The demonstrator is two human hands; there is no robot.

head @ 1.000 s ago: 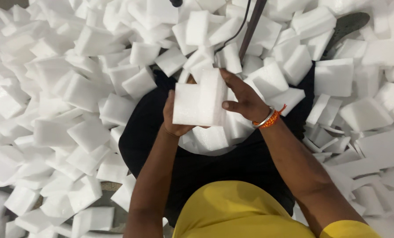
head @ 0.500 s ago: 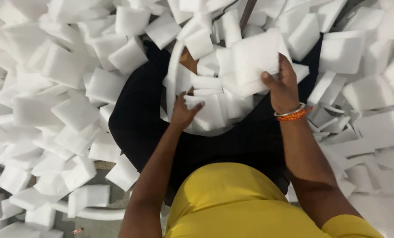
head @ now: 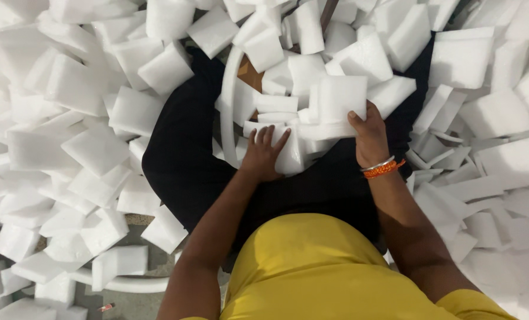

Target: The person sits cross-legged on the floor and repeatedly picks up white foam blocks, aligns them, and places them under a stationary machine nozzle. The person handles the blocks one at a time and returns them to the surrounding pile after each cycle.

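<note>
"Two hands, and what did they hold?"

"My right hand [head: 368,133] was closed on a white foam block [head: 340,101], thumb on its front face, fingers behind. It stood upright above the heap of blocks [head: 288,118] inside the black sack [head: 181,160]. My left hand [head: 263,155] lay open and flat on that heap."

"Was it heavy?"

"I think not. It looked very light and stiff, but crumbly, so I guessed a soft pinch across the flat sides was best."

The white foam block [head: 341,98] was a flat, square slab, held upright at its lower right corner. A pile of similar white foam pieces [head: 276,127] lay just beside and below it, stacked unevenly over black fabric.
</note>
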